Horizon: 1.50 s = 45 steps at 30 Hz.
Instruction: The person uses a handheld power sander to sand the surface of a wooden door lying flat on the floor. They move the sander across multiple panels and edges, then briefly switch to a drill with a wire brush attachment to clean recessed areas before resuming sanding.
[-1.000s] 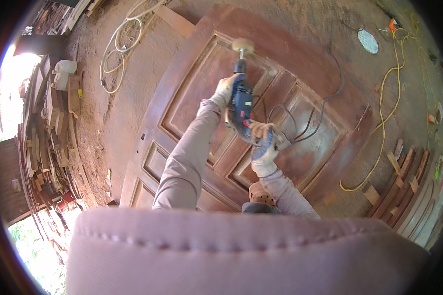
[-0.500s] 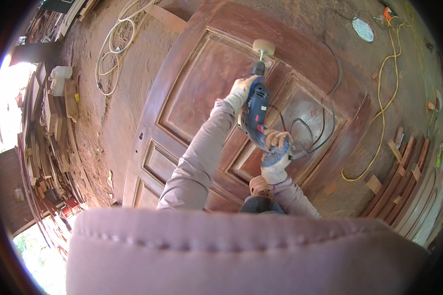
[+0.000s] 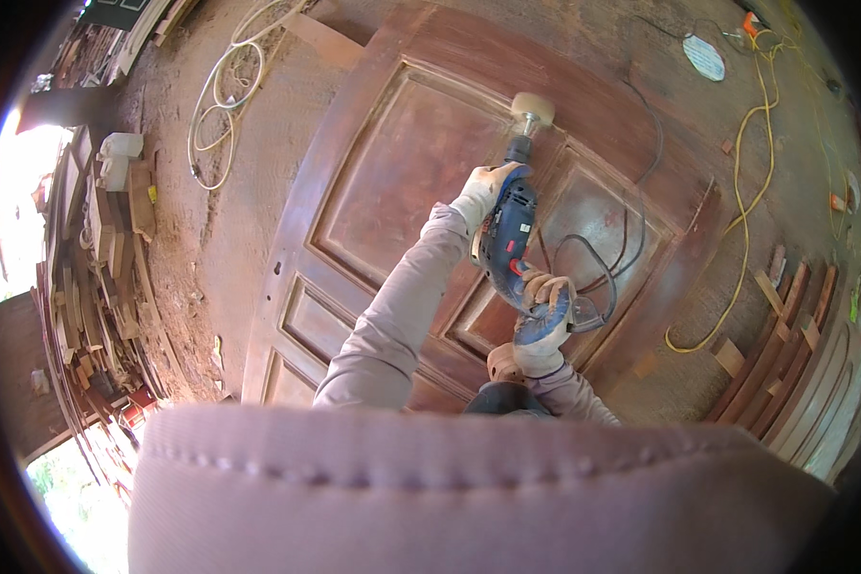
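Rightward shifts my blue drill [image 3: 510, 230], its pale wheel [image 3: 534, 106] now at the far corner of a panel [image 3: 402, 172] on the wooden door [image 3: 469, 43], putting the work there. Fingers of my left hand [image 3: 489, 189] wrap the drill's front, those of my right hand [image 3: 545, 320] its rear; wheel contact is hard to judge.

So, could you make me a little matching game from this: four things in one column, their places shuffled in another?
Things:
1. Left gloved hand
2. Right gloved hand
3. Yellow cord
4. Pale wheel attachment

Places:
A. On the ground, right of the panelled door
B. On the power drill's rear handle
C. Ahead of the chuck, at the tool's tip
D. Around the tool's front, just behind the chuck

Pairs: 1-D, 2-B, 3-A, 4-C
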### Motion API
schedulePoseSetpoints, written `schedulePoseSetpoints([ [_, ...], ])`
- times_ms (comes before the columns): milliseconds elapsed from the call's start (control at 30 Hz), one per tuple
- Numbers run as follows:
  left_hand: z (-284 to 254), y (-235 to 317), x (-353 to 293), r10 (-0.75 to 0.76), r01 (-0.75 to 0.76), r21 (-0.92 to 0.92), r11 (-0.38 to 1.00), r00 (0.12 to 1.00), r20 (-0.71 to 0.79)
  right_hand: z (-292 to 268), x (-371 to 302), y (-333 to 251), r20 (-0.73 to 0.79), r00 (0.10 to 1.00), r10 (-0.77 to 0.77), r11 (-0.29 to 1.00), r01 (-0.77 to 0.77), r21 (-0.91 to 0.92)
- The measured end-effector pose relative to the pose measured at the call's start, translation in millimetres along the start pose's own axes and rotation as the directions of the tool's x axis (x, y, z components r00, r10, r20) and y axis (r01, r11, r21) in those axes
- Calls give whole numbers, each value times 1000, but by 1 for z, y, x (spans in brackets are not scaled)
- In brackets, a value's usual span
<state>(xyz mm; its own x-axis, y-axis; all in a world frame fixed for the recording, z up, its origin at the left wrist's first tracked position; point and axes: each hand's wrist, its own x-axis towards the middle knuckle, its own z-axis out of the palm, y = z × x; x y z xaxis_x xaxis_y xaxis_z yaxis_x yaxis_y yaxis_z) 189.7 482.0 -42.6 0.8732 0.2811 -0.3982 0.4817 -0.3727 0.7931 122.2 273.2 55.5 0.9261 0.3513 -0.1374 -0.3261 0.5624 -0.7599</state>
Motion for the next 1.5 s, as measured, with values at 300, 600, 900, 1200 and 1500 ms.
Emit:
schedulePoseSetpoints([
  [300,17,6,5,-116,132,-341,931,991,67,0,-2,-8,17,998,-59,998,58,10],
  [600,-65,-19,17,-128,114,-165,980,989,-77,18,28,53,45,992,115,980,-121,160],
  [900,-31,15,0,-500,397,-632,666,866,17,0,7,33,-68,992,110,992,-105,75],
  [1200,-24,-49,9,157,-153,37,988,959,-236,31,13,15,3,999,37,999,-37,31],
  [1500,-120,-40,26,-367,244,-531,811,920,-137,83,59,76,83,996,-39,982,23,190],
])
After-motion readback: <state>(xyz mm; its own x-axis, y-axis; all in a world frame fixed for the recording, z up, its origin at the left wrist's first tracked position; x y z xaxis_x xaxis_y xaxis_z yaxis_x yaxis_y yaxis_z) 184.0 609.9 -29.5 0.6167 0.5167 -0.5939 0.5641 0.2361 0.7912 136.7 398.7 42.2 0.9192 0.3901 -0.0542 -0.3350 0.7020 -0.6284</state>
